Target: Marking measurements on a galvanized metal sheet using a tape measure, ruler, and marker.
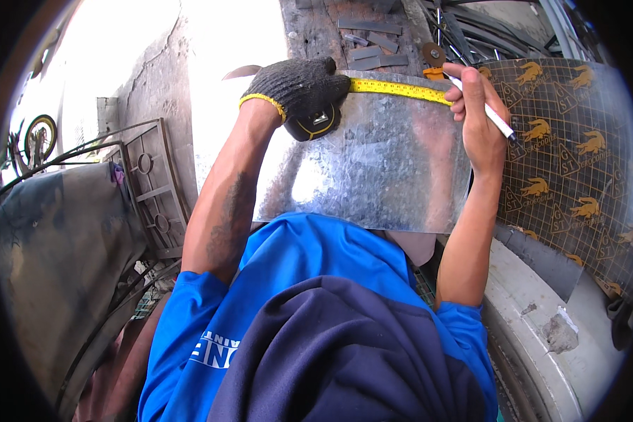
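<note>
Outdoors, over a cluttered yard floor, I have a galvanised sheet (373,169) lying across my lap, its far edge away from me. My left hand (299,88), in a dark knit glove with a yellow cuff, presses down on the tape case (315,123) at the sheet's far left corner, fingers closed over it. From there the yellow tape (401,89) runs right along the far edge. My bare right hand (475,116) sits at the far right corner, fingers touching the end of the tape and pinching a white pen (491,114) that points off to the right. My hands are well apart, one at each end of the tape. Right of the sheet lies a dark patterned mat (577,155). Metal strips (373,42) lie beyond the sheet. Left of me stands an iron frame (151,190).
</note>
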A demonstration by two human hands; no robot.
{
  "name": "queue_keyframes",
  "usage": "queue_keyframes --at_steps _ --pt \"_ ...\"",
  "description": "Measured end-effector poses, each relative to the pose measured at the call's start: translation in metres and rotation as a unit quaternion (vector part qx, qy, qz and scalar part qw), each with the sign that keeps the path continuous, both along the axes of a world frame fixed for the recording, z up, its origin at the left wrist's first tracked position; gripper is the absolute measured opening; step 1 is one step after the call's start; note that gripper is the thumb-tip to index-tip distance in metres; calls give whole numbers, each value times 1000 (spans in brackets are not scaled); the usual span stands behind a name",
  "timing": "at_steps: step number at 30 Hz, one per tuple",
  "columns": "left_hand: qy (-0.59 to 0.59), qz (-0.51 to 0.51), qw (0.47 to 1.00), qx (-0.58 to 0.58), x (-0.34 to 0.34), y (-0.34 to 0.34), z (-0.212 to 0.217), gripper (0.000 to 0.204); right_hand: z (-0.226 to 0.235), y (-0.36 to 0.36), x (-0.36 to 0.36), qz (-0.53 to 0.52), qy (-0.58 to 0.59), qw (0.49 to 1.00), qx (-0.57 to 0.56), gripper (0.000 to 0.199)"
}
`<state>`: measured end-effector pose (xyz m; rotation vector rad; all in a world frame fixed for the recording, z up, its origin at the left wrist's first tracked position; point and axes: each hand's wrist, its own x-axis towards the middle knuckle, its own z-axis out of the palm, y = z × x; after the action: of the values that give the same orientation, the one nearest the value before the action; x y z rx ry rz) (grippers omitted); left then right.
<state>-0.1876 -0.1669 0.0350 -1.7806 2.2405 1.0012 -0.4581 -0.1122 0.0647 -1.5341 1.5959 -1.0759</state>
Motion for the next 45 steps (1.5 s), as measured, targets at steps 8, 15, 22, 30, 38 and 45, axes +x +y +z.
queue_keyframes --at_steps 8,15,22,30,38,45 --pt "47 -9 999 -11 5 -1 -8 49 -43 -47 55 79 -57 995 -19 34" --pt "51 -11 998 -24 5 -2 -13 50 -73 -57 53 41 82 992 -87 40" --pt "46 -4 997 -55 6 0 -22 50 -75 -58 56 21 115 986 -123 36" --pt "44 -25 999 -21 8 -2 -15 51 -77 -58 56 36 132 981 -136 37" --pt "62 -9 998 -5 8 -3 -17 54 -77 -59 58 41 126 981 -144 37" --pt "33 -18 999 -30 5 -3 -18 54 -78 -58 55 43 128 981 -141 37"
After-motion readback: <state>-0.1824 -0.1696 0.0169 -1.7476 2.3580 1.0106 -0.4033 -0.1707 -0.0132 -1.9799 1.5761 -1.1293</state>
